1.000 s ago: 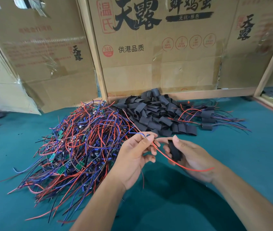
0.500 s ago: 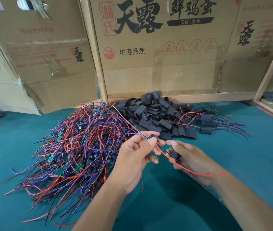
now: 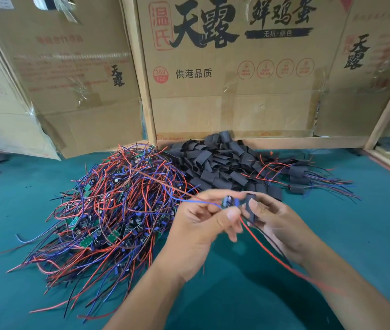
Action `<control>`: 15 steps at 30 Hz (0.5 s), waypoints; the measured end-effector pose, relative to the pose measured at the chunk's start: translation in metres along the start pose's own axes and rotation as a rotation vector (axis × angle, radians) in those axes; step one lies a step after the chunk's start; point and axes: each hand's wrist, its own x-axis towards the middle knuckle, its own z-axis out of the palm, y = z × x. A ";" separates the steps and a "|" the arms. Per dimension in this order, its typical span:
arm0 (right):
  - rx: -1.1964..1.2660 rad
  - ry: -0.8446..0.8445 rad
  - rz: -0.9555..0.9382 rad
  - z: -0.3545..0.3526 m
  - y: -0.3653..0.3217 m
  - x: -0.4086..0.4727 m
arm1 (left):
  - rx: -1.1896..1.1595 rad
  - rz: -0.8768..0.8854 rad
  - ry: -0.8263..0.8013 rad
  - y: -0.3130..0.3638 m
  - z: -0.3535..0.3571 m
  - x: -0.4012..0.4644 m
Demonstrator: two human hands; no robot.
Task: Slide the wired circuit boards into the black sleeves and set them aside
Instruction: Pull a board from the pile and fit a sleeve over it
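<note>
Green desk [image 3: 367,234] w/ cardboard behind: left hand [image 3: 198,225] pinches light, fragile wired board [image 3: 227,201] by its edges, sleeve [image 3: 251,207], soft and floppy, pinched in right hand [image 3: 277,222] at 3 o'clock, mouth just beside.

On the table [image 3: 367,234], a heap of wired circuit boards [image 3: 117,206] lies left of centre, and a pile of sleeves [image 3: 220,163] lies just right of it and farther back, against the foot of the cardboard boxes [image 3: 237,91] that stand along the far edge. Right of the sleeve pile, touching it, lie a few sleeved boards [image 3: 298,177] with their wires trailing off to the right. Nearer than both heaps, the left hand [image 3: 201,225] and right hand [image 3: 277,222] meet above the table, the left holding a circuit board [image 3: 227,201] just left of the sleeve [image 3: 250,207] in the right, with its wires trailing left over the heap and near-right across the right forearm.
</note>
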 end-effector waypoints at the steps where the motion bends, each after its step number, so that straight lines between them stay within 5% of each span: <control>1: 0.038 0.013 0.008 0.000 0.001 0.001 | -0.016 0.017 0.086 0.001 -0.002 0.002; 5: 0.158 0.026 -0.041 -0.002 0.000 0.002 | -0.084 0.051 0.390 0.005 -0.018 0.011; 15: 0.474 0.073 -0.208 -0.007 -0.014 0.004 | -0.005 0.092 0.600 0.002 -0.030 0.016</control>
